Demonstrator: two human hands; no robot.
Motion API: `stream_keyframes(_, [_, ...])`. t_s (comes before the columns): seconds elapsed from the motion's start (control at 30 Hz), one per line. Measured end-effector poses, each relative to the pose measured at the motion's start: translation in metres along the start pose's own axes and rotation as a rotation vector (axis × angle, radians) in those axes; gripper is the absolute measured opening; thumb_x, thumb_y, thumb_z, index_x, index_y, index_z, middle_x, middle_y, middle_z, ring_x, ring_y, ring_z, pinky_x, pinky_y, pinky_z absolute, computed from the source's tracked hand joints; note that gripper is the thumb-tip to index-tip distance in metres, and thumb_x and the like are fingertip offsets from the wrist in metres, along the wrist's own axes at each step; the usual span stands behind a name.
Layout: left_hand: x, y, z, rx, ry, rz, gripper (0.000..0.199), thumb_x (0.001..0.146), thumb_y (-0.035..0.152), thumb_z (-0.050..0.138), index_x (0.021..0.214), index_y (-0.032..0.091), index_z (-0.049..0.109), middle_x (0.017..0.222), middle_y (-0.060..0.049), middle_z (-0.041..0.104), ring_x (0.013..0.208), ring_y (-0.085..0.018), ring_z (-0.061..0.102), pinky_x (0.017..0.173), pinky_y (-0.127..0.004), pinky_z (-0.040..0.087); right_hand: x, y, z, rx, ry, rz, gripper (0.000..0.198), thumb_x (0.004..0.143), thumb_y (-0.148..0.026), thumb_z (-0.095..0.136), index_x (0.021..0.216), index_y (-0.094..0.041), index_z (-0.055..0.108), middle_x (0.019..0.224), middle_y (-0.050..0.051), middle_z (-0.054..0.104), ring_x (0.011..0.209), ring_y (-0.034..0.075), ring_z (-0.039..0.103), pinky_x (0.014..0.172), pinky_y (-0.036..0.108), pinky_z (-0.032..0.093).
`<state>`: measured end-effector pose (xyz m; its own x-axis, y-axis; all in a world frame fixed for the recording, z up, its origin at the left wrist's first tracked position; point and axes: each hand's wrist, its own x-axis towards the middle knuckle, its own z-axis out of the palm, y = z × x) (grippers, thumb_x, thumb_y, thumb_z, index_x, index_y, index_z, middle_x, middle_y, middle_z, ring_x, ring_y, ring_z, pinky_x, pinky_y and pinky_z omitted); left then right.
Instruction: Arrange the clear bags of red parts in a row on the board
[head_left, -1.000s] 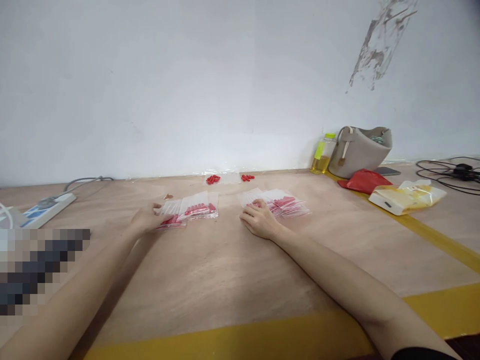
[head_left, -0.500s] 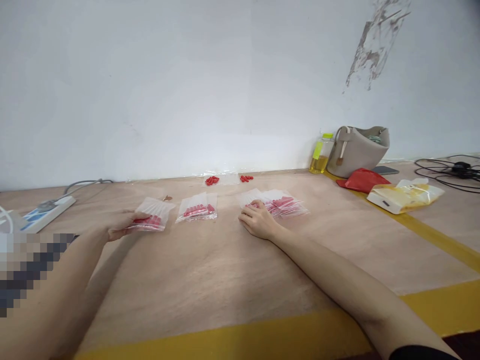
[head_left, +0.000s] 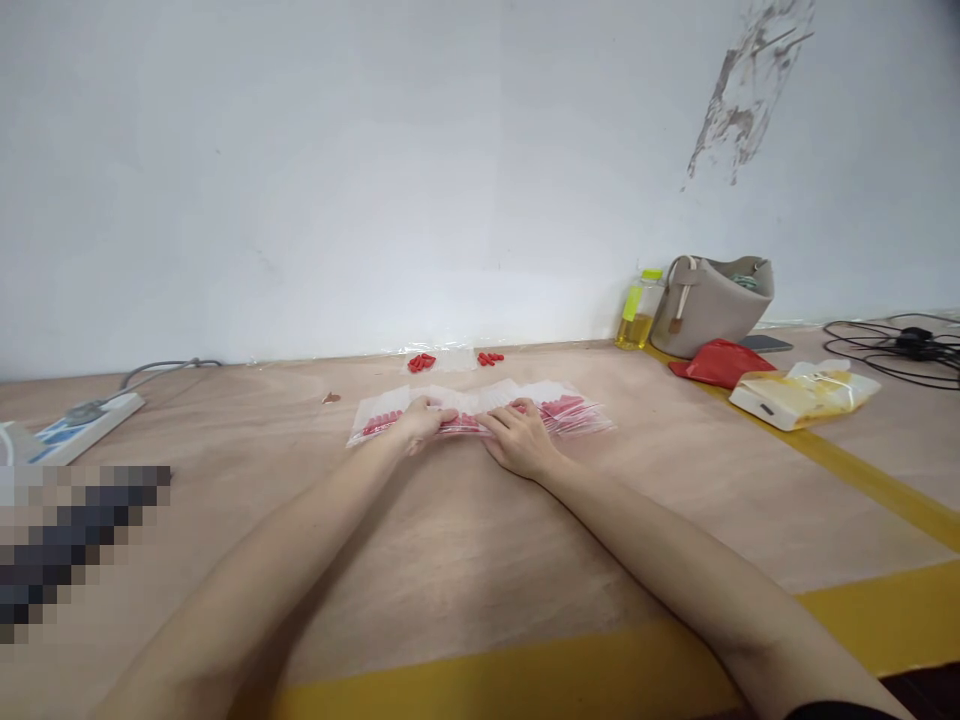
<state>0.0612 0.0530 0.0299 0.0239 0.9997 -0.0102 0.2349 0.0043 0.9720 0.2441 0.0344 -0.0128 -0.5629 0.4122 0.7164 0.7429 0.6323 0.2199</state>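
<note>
Item: clear bags of red pieces [head_left: 480,412], laid in an overlapping row on my wooden table [head_left: 450,540], mid-depth, ahead of me.
My left hand [head_left: 417,427]: fingers curled down onto the row's left part, touching the plastic; whether it truly pinches a bag I cannot tell.
My right hand [head_left: 519,440]: resting on the row's middle, fingers bent, pressing the bags; actual hold unclear.
Loose red pieces [head_left: 422,361]: near the wall.
Power strip [head_left: 82,425]: far left.
Bottle [head_left: 634,311], grey handbag [head_left: 712,305], red cloth [head_left: 716,362]: far right.
</note>
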Motion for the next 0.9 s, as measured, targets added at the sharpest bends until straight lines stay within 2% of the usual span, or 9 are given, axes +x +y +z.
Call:
stream_keyframes(0.17, [-0.004,-0.018,0.002,0.083,0.023,-0.061,0.045,0.059,0.043,0.069,0.088,0.013,0.053,0.075,-0.006,0.062,0.066,-0.017,0.061,0.061,-0.026,0.047,0.001,0.002,0.006,-0.032,0.018,-0.089,0.017,0.083,-0.018,0.046,0.078,-0.021,0.062,0.066,-0.001,0.061,0.068,0.011,0.048,0.085,0.036,0.021])
stream_keyframes(0.23, [-0.012,-0.022,-0.007,0.260,0.036,-0.016,0.046,0.065,0.047,0.063,0.093,0.012,0.052,0.076,-0.007,0.062,0.064,-0.018,0.061,0.061,-0.027,0.046,0.001,0.002,0.008,-0.040,0.021,-0.098,0.020,0.084,-0.017,0.046,0.072,-0.021,0.062,0.061,-0.002,0.060,0.065,0.010,0.047,0.086,0.036,0.020])
stream_keyframes(0.3, [-0.022,-0.022,-0.018,0.572,0.088,0.144,0.043,0.074,0.048,0.054,0.098,0.012,0.051,0.075,-0.007,0.062,0.066,-0.019,0.061,0.064,-0.029,0.045,0.002,0.003,0.009,-0.040,0.020,-0.104,0.022,0.084,-0.016,0.046,0.069,-0.021,0.062,0.059,-0.002,0.060,0.064,0.010,0.046,0.087,0.036,0.019])
stream_keyframes(0.37, [-0.033,-0.021,-0.029,0.887,0.131,0.401,0.034,0.082,0.042,0.044,0.100,0.014,0.053,0.079,-0.008,0.061,0.075,-0.021,0.060,0.068,-0.031,0.044,0.002,0.003,0.010,-0.036,0.013,-0.115,0.024,0.085,-0.016,0.045,0.068,-0.021,0.062,0.057,-0.003,0.060,0.063,0.009,0.045,0.088,0.036,0.018])
stream_keyframes(0.47, [-0.044,-0.019,-0.040,1.122,0.014,0.800,0.029,0.085,0.036,0.038,0.099,0.018,0.056,0.090,-0.009,0.059,0.086,-0.020,0.056,0.077,-0.032,0.043,0.003,0.003,0.011,-0.026,-0.007,-0.126,0.026,0.085,-0.015,0.044,0.068,-0.022,0.062,0.057,-0.003,0.059,0.063,0.009,0.044,0.089,0.036,0.017])
stream_keyframes(0.53, [-0.044,-0.023,-0.042,1.125,-0.103,0.966,0.032,0.083,0.039,0.044,0.103,0.018,0.056,0.095,-0.009,0.058,0.090,-0.020,0.055,0.081,-0.032,0.043,0.003,0.002,0.010,-0.017,-0.022,-0.119,0.026,0.085,-0.015,0.044,0.067,-0.022,0.063,0.058,-0.003,0.060,0.063,0.009,0.045,0.088,0.036,0.017])
stream_keyframes(0.63, [-0.035,-0.038,-0.041,1.061,-0.091,1.073,0.032,0.082,0.036,0.047,0.107,0.018,0.055,0.099,-0.009,0.059,0.092,-0.018,0.055,0.081,-0.030,0.046,0.003,0.003,0.009,0.011,-0.023,-0.088,0.024,0.085,-0.018,0.046,0.070,-0.023,0.064,0.060,-0.002,0.062,0.064,0.010,0.047,0.087,0.035,0.018])
stream_keyframes(0.77, [-0.021,-0.060,-0.042,1.027,-0.016,1.131,0.026,0.084,0.025,0.043,0.106,0.022,0.057,0.104,-0.007,0.060,0.093,-0.016,0.058,0.081,-0.028,0.048,0.000,0.005,0.009,0.085,-0.009,0.003,0.018,0.083,-0.024,0.051,0.076,-0.024,0.067,0.064,-0.002,0.064,0.067,0.010,0.050,0.085,0.034,0.021])
stream_keyframes(0.9, [-0.022,-0.060,-0.048,0.982,-0.031,1.096,0.023,0.084,0.025,0.044,0.098,0.022,0.062,0.101,-0.007,0.063,0.090,-0.016,0.060,0.081,-0.028,0.050,-0.002,0.007,0.011,0.138,-0.028,0.066,0.015,0.082,-0.028,0.053,0.078,-0.024,0.067,0.066,-0.002,0.066,0.068,0.010,0.053,0.084,0.033,0.022])
